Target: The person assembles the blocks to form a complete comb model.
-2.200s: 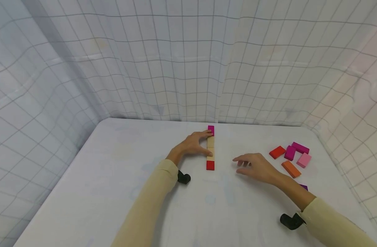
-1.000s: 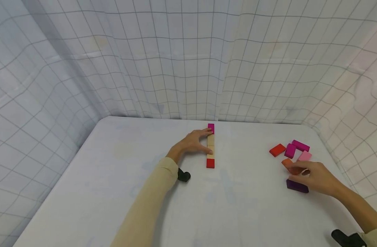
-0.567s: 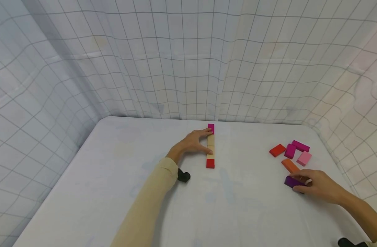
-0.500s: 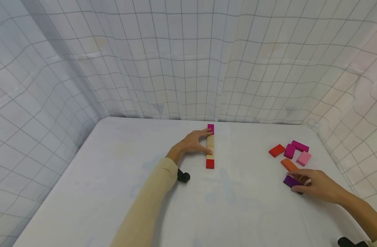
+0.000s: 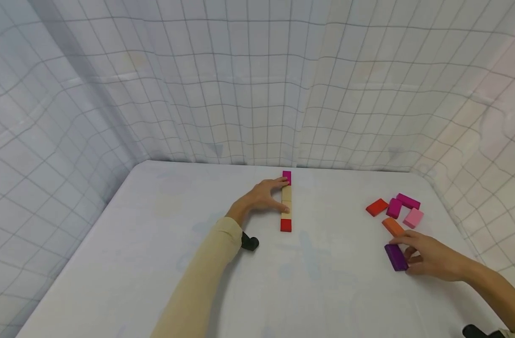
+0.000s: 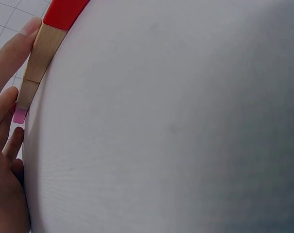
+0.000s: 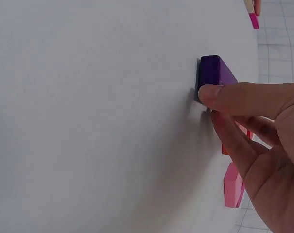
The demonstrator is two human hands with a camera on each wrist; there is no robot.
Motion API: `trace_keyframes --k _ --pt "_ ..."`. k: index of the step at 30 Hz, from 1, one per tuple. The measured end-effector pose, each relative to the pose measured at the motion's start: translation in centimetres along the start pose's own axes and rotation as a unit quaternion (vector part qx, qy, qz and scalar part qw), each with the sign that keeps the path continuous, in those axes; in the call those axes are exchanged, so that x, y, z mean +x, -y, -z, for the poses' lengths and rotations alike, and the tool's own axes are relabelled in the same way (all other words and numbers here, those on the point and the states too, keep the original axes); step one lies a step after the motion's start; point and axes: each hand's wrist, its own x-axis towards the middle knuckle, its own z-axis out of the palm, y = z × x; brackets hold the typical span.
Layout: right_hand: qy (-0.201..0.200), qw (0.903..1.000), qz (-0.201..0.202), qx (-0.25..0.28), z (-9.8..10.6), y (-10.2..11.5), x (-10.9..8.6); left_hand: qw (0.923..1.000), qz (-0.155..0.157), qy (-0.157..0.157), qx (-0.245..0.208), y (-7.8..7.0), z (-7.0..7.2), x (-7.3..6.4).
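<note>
A straight row of wooden blocks lies on the white table, with a magenta end (image 5: 287, 174), a plain wood middle (image 5: 286, 193) and a red end (image 5: 285, 226) nearest me. From the left, my left hand (image 5: 259, 195) touches this row, thumb and fingers spread along its side. In the left wrist view the thumb reaches the wood beside the red end (image 6: 65, 12). On the right, my right hand (image 5: 436, 258) pinches one end of a purple block (image 5: 394, 257) between thumb and fingers. The right wrist view shows the thumb on the purple block (image 7: 210, 70).
Beyond my right hand lie an orange block (image 5: 392, 226), a red block (image 5: 376, 207), a pink block (image 5: 413, 218) and two magenta blocks, one upright-looking (image 5: 394, 207) and one behind (image 5: 408, 201). A gridded white curtain (image 5: 257, 94) rises behind the table.
My right hand has gone from the middle to the right side, taken hold of the purple block and turned it from lying crosswise to pointing away. My left hand stays at the row.
</note>
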Motion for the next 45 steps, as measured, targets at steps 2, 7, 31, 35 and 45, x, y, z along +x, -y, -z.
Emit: trace_keyframes --k 2,7,31,35,45 --pt "0.000 0.9999 0.003 0.011 -0.1 0.3 0.4 1.0000 0.008 0.001 0.000 0.0 0.0 -0.2" --pt "-0.013 0.9995 0.022 0.020 0.0 1.1 1.7 0.9999 0.012 -0.003 0.000 0.1 0.2 -0.4" --pt "-0.019 0.9970 0.046 0.060 -3.5 6.2 9.1 0.9999 0.003 0.005 0.011 -0.2 0.0 -0.1" --pt "-0.008 0.9970 0.050 0.059 -4.0 7.2 10.1 1.0000 -0.002 0.000 0.006 -0.2 0.0 0.0" --pt "0.017 0.9948 0.072 0.071 -6.2 10.0 13.4 0.9999 -0.003 -0.001 0.011 0.0 0.1 0.1"
